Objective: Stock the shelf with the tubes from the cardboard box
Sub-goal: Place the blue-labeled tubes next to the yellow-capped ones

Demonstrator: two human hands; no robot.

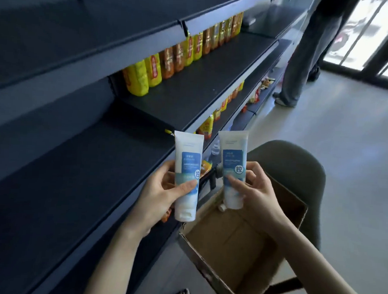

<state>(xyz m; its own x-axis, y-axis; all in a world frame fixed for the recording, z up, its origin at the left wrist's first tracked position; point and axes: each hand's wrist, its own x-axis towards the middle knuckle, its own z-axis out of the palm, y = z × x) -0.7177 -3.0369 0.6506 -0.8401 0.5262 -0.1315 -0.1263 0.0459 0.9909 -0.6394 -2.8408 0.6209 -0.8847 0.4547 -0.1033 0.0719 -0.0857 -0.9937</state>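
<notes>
My left hand (pixel 159 196) grips a white tube with a blue label (pixel 187 168), cap end down, beside the front edge of the dark shelf (pixel 76 175). My right hand (pixel 253 189) pinches a second, matching tube (pixel 233 162), held upright over the cardboard box (pixel 228 248). The two tubes stand side by side, a little apart. The open box sits below my right arm on a dark chair; the cap of another tube (pixel 222 207) shows at its far inner edge.
Yellow and orange bottles (pixel 170 59) line the back of the shelf above. Snack packs (pixel 206 127) fill lower shelves. A dark chair (pixel 298 169) carries the box. Another person's legs (pixel 303 62) stand farther down the aisle on the pale floor.
</notes>
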